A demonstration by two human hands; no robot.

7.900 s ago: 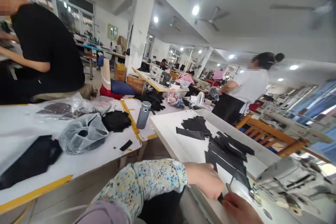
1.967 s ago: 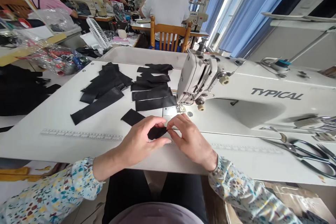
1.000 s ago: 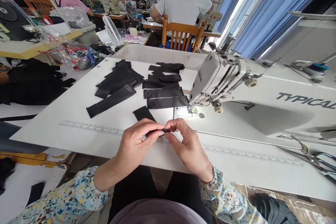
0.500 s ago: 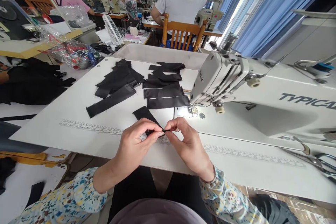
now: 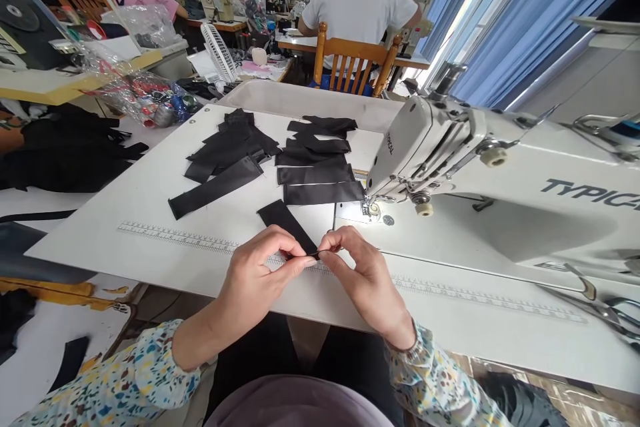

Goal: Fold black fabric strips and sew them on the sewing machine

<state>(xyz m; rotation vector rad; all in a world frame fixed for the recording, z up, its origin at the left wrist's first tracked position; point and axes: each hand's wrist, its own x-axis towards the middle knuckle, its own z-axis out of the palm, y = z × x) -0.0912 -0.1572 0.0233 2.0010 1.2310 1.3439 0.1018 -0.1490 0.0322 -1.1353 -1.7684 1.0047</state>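
Hands drawn slightly further apart since last frame. Left hand [image 5: 253, 277] and right hand [image 5: 367, 283] both pinch, fingers [image 5: 287, 247] pressed to thumbs, the narrowed, twisted end of a black satin strip [image 5: 285, 227]. Its remainder lies flat on the white sewing surface [image 5: 115, 247], near the TYPICAL sewing machine [image 5: 430, 153]. More black strips [image 5: 315, 173] lie beyond an inlaid ruler [image 5: 170, 236].

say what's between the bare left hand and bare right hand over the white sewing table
In the head view, the narrowed end of a black fabric strip spans the gap between the left hand and the right hand, pinched by both.
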